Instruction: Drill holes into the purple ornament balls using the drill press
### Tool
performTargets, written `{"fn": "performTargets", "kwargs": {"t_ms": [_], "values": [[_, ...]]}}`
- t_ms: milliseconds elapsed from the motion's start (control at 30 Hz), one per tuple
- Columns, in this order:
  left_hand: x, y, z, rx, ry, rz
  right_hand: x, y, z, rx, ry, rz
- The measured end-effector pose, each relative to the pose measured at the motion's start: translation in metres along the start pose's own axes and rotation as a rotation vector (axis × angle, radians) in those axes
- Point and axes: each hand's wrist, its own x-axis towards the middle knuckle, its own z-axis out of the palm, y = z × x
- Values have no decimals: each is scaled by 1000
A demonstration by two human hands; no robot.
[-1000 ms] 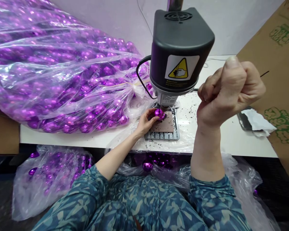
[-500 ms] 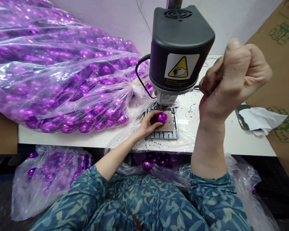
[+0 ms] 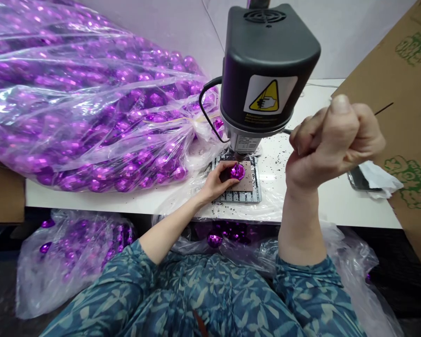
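Purple ball (image 3: 237,171), faceted and shiny, seated at the brown board (image 3: 246,183) directly below the black machine (image 3: 271,47). Your left hand (image 3: 214,181) is clamped on the ball, thumb on the near side and fingers on the far side. Whether the machine's tip touches the ball is too small to tell. The board lies on a slotted metal base (image 3: 256,197), which stands on the white tabletop (image 3: 340,201) among scattered dark crumbs (image 3: 272,161). Your right hand (image 3: 337,140) is raised to the right of the machine, its fingers together in a fist; a dark rod (image 3: 286,131) meets it, but you cannot tell whether the fist encloses it. To your left, a large clear bag (image 3: 108,112), gathered at its neck, is full of similar purple balls. Below the tabletop, a second clear bag (image 3: 70,257) contains more. At far right, white paper (image 3: 382,179) lies partly over a dark flat object (image 3: 358,180), beside a cardboard box (image 3: 407,135).
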Motion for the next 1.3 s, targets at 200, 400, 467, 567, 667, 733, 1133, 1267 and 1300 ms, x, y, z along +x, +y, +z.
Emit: {"fn": "performTargets", "kwargs": {"t_ms": [200,400,467,567,667,733,1133,1267,1300], "values": [[-1,2,-1,4,-6,-5,-15,6,-5,10,14,-108],[-2,2,1,-9,7,-22,-24,23,-13,57,21,-247],[-2,1,1,-17,11,-20,-28,27,-16,72,15,-295],[-2,1,1,-19,5,-4,-30,32,-18,74,30,-338],[-2,1,1,-15,4,0,-29,35,-18,114,17,-400],[-2,1,0,-6,6,-12,-30,38,-19,139,-12,-446],[-6,8,1,-13,60,-37,2,8,0,-11,-21,-83],[-21,17,-6,98,56,49,15,3,5,76,-43,9],[-27,20,-9,139,24,74,15,3,5,89,-37,13]]}}
